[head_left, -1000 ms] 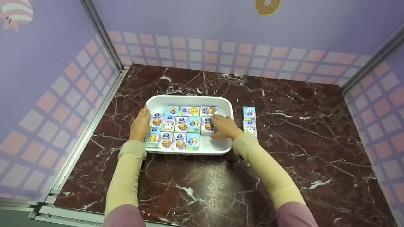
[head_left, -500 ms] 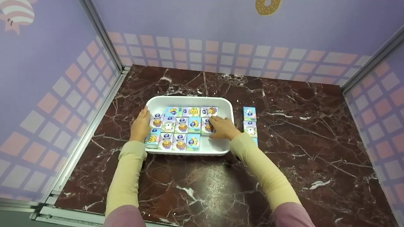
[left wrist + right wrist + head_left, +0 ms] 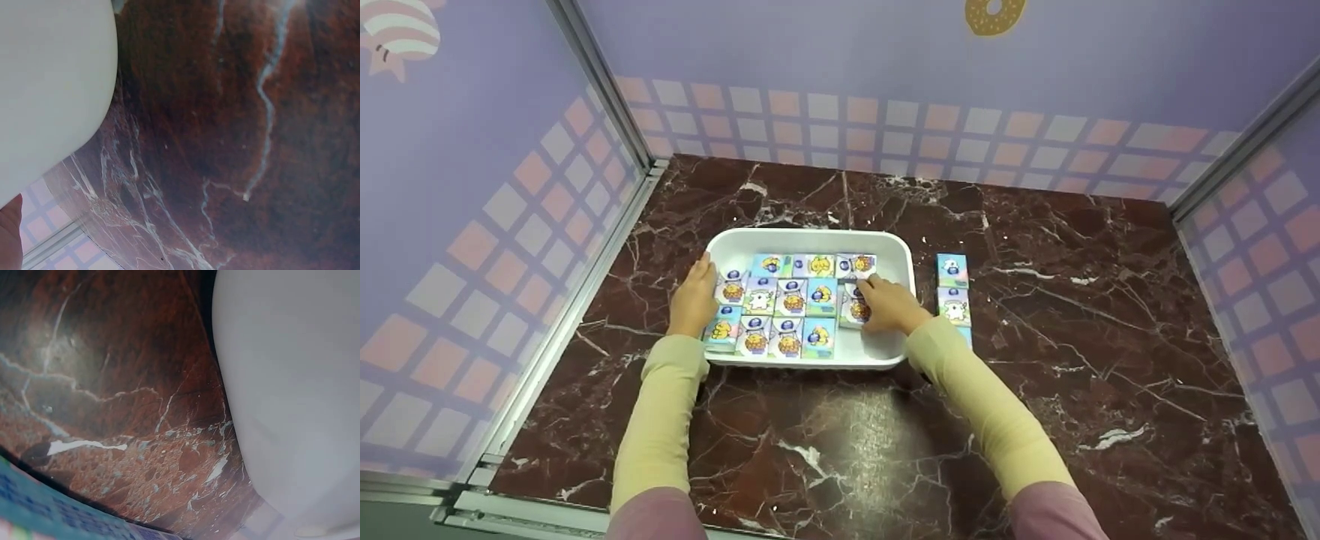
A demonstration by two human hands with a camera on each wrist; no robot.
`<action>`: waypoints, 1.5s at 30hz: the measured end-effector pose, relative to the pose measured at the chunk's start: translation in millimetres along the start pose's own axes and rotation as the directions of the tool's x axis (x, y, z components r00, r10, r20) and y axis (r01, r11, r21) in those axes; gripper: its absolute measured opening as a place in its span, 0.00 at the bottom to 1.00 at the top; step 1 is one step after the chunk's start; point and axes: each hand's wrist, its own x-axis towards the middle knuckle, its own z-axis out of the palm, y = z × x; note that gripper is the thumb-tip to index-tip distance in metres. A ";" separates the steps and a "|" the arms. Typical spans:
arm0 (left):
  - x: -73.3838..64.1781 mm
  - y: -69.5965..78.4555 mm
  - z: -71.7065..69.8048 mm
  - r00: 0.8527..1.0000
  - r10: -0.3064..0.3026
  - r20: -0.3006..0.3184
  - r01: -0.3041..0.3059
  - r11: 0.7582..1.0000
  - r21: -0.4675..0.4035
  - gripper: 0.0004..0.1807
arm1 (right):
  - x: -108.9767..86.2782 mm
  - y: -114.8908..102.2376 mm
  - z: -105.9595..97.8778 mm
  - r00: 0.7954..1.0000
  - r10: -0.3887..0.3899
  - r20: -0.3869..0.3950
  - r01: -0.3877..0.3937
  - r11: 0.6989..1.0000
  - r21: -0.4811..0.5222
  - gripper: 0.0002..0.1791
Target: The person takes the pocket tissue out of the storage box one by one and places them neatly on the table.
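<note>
A white rectangular tray (image 3: 810, 363) holds rows of small packets printed with cartoon animals, in blue, white and purple. Along its left wall lies my left hand (image 3: 694, 298), fingers extended against the outside. My right hand (image 3: 892, 304) reaches over the right rim, its fingers and thumb pinching the sides of a white cartoon-printed packet (image 3: 853, 309) at the right end of the middle row. Part of that packet is covered by the fingers. In the left wrist view a fingertip (image 3: 10, 225) shows beside the tray's outer wall (image 3: 56, 84).
Right of the tray, more packets (image 3: 953, 306) stand in a line on the dark red marble table (image 3: 1072, 360), partly behind the right sleeve. Bare tray floor (image 3: 859, 345) shows at the near right corner. Purple walls (image 3: 840, 60) with printed checks surround the table.
The pinched packet has shifted slightly toward the near side, and a gap shows between it and the packet behind. My left hand stays where it was.
</note>
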 end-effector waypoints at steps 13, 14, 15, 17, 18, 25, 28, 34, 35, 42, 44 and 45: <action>0.5 -0.4 0.9 1.000 0.003 -0.001 -0.003 1.000 0.001 0.32 | -4.2 3.9 -7.7 0.989 -0.078 -0.128 0.087 0.994 0.065 0.46; 0.4 -0.4 0.7 1.000 0.001 -0.001 -0.001 1.000 0.001 0.32 | -4.3 4.7 -8.8 0.987 -0.081 -0.142 0.091 0.994 0.066 0.46; 0.3 -0.4 0.4 1.000 -0.001 0.002 0.001 1.000 0.002 0.32 | -4.5 5.6 -10.1 0.985 -0.081 -0.155 0.092 0.993 0.067 0.46; 0.7 -0.2 -0.5 1.000 -0.005 0.009 0.005 1.000 0.003 0.32 | -4.9 8.0 -13.6 0.981 -0.075 -0.181 0.089 0.993 0.072 0.47; 0.9 -0.1 -0.7 1.000 -0.008 0.014 0.008 1.000 0.006 0.33 | -5.2 9.4 -15.3 0.979 -0.070 -0.192 0.086 0.993 0.077 0.47; 1.1 0.8 -0.4 0.999 -0.029 0.025 0.029 0.999 0.015 0.32 | -7.6 20.9 -27.6 0.971 -0.012 -0.240 0.040 0.993 0.112 0.46; 0.9 1.2 0.3 1.000 -0.024 0.012 0.024 1.000 0.010 0.31 | -8.7 27.6 -33.3 0.961 0.012 -0.277 0.027 0.990 0.138 0.46; 0.3 1.4 0.6 0.999 -0.029 0.021 0.029 1.000 0.010 0.31 | -12.3 44.8 -42.8 0.933 0.049 -0.357 0.020 0.982 0.185 0.47; 0.4 1.5 0.6 0.999 -0.031 0.023 0.030 0.999 0.011 0.31 | -12.8 48.1 -43.7 0.929 0.055 -0.367 0.017 0.982 0.190 0.47; 0.5 1.0 0.1 0.999 -0.033 0.020 0.033 0.999 0.009 0.32 | -20.6 72.5 -46.8 0.895 0.116 -0.432 -0.031 0.979 0.200 0.46; 0.4 1.0 -0.2 0.999 -0.032 0.019 0.032 0.999 0.005 0.32 | -23.9 80.2 -46.1 0.886 0.136 -0.443 -0.049 0.978 0.204 0.46; 0.3 1.0 -0.3 0.999 -0.031 0.020 0.031 1.000 0.005 0.32 | -25.6 84.2 -45.4 0.883 0.148 -0.445 -0.060 0.977 0.205 0.46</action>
